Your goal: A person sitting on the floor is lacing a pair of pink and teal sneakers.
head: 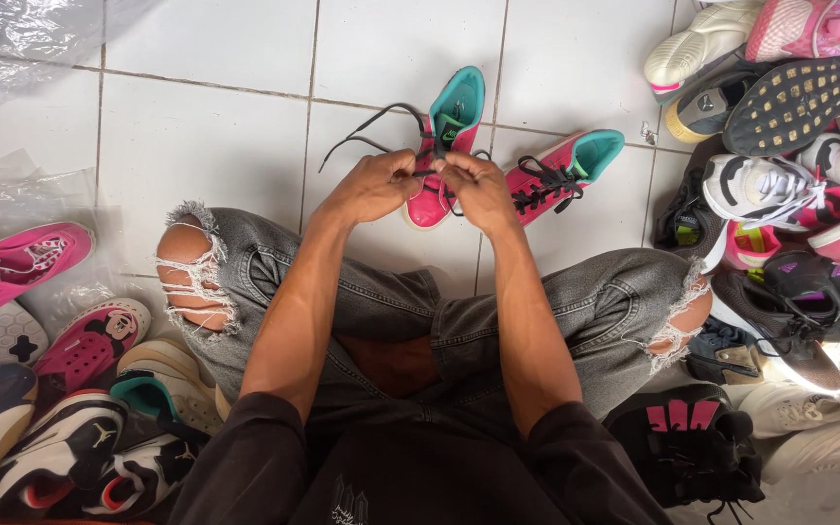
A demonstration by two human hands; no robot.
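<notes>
Head cam: pink sneaker (444, 146) lies just beyond both hands, long axis pointing away from the person. Left hand (373, 187) and right hand (476, 187), about equally near, look to be pinching its black lace (371, 131), though fingertips are hidden.

Floor: white tiles (216, 146)
Right: heaped shoes (789, 175), black sneaker with pink marks (687, 442)
Left: pink shoe (12, 267), more sneakers (60, 447)
Top left: clear plastic bag (21, 44)

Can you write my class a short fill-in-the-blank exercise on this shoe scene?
1. Both hands, left hand and right hand, grip a black ____ of the pink shoe.
2. The shoe's lining is ____.
3. Its mate lies to its ____.
4. The floor is white ____.

Missing words: lace; teal; right; tile
</notes>
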